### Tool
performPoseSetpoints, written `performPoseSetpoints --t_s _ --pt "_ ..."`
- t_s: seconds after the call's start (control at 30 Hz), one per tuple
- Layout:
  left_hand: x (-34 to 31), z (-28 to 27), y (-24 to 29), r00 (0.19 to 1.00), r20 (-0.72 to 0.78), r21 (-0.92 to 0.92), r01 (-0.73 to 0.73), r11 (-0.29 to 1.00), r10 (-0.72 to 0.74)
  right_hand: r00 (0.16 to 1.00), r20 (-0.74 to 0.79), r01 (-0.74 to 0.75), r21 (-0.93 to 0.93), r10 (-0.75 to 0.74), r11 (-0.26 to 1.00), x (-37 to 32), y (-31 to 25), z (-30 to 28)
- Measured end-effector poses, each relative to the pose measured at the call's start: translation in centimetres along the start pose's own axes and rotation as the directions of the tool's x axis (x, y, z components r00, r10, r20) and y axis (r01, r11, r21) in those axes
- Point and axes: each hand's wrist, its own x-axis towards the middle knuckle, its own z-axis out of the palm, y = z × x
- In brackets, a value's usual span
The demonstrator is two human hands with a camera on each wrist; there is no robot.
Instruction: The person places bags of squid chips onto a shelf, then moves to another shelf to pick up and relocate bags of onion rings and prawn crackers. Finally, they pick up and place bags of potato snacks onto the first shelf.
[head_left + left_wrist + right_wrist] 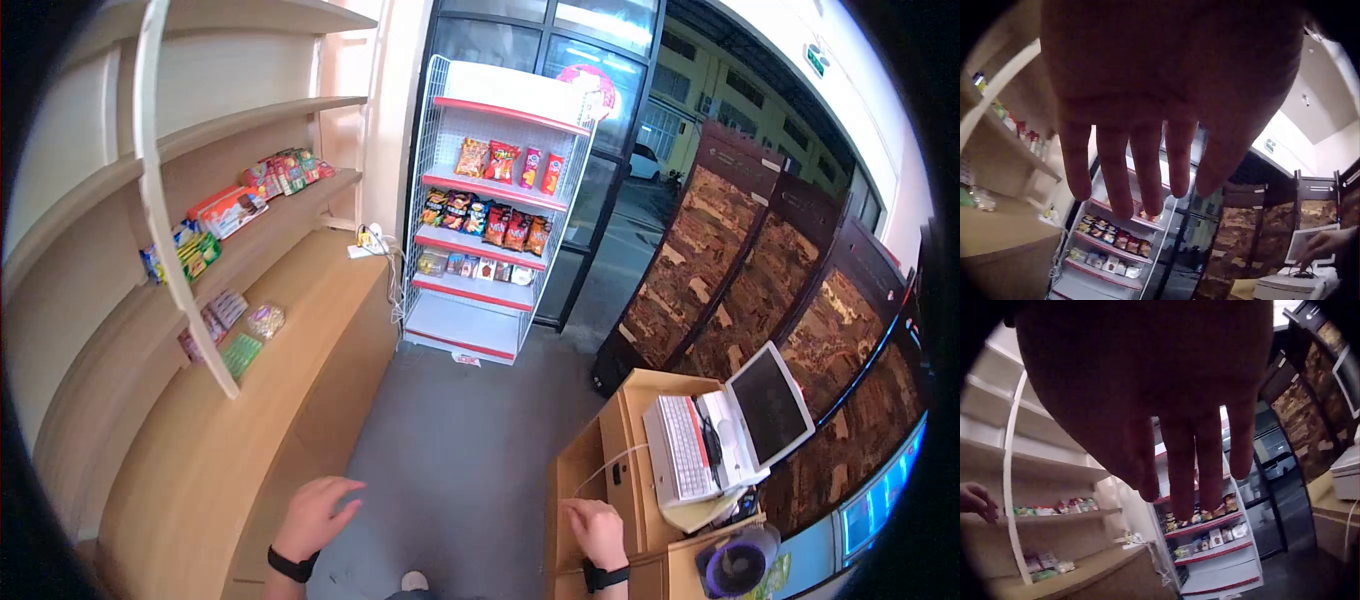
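My left hand (318, 512) hangs over the edge of the long wooden counter (180, 460) with relaxed fingers, holding nothing. In the left wrist view its fingers (1129, 162) point straight down, empty. My right hand (595, 528) hovers over the wooden checkout desk (620, 420) at the lower right, also empty. In the right wrist view its fingers (1194, 462) hang straight with nothing in them. A black band sits on each wrist.
A white wire rack (490, 210) with snack bags stands ahead on the grey floor. Curved wooden shelves (230, 210) on the left carry packets. A cash register with screen (735, 425) sits on the desk. Dark folding screens (760, 270) line the right.
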Motion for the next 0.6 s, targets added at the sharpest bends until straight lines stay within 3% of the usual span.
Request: performPoseSetpoints --t_s 0.07,0.13,0.23,0.4,0.53,0.6 --pt "6.2 1.9 -0.4 0.995 0.054 -0.002 -0.081 0.997 0.081 0.995 -0.071 -0.075 -0.05 0.071 0.996 4.0 1.1 -0.3" --pt "11.6 3.5 -0.7 0.968 0.14 -0.134 -0.189 0.973 0.208 0.988 -0.081 -0.131 -0.025 0.128 0.991 7.2 3.2 1.3" --pt "18.2 6.4 -2.7 0.953 0.199 -0.21 -0.188 0.96 0.23 0.973 -0.088 -0.212 0.007 0.212 0.977 12.0 6.2 4.5" --pt "29.0 10.3 -8.6 0.963 0.209 -0.162 -0.138 0.977 0.17 0.966 -0.044 -0.258 -0.023 0.257 0.966 23.6 12.6 9.4" --pt "38.1 10.7 -11.3 0.989 0.139 -0.099 -0.036 0.994 0.049 0.983 -0.036 -0.18 -0.052 0.179 0.982 37.1 16.2 11.5" --pt "42.3 10.6 -12.4 0.998 0.067 -0.109 0.0 0.994 0.007 0.998 -0.07 -0.009 -0.037 0.006 0.999 45.0 18.4 12.8"
